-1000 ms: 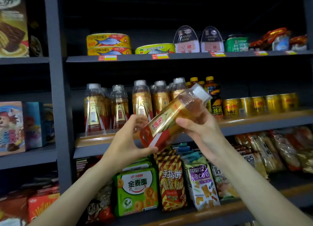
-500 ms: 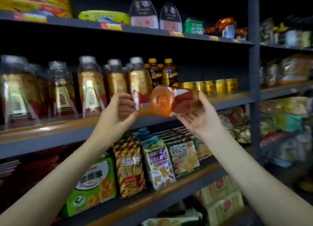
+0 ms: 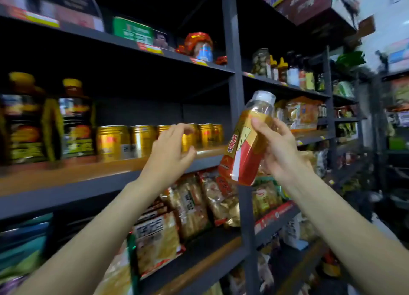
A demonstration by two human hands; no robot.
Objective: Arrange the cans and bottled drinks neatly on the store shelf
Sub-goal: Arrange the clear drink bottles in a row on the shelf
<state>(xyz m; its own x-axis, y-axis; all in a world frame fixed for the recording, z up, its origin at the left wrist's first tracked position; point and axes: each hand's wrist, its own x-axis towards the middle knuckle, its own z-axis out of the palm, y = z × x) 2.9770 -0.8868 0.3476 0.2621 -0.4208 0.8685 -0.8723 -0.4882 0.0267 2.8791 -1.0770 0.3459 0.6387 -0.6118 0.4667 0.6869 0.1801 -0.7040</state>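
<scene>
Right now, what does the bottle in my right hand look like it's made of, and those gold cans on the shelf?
Bottle: looks like clear plastic, since amber drink shows through above a glossy red and gold wrap; white cap, probably plastic. Gold cans: likely metal, judging by their shiny, mirror-like reflections, though blur leaves it open.

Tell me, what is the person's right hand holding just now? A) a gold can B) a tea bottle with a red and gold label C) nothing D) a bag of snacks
B: the right hand has its fingers curled round the tea bottle, tilted in front of the shelf post, while the gold cans stand on the shelf by the left hand, which holds nothing.
</scene>
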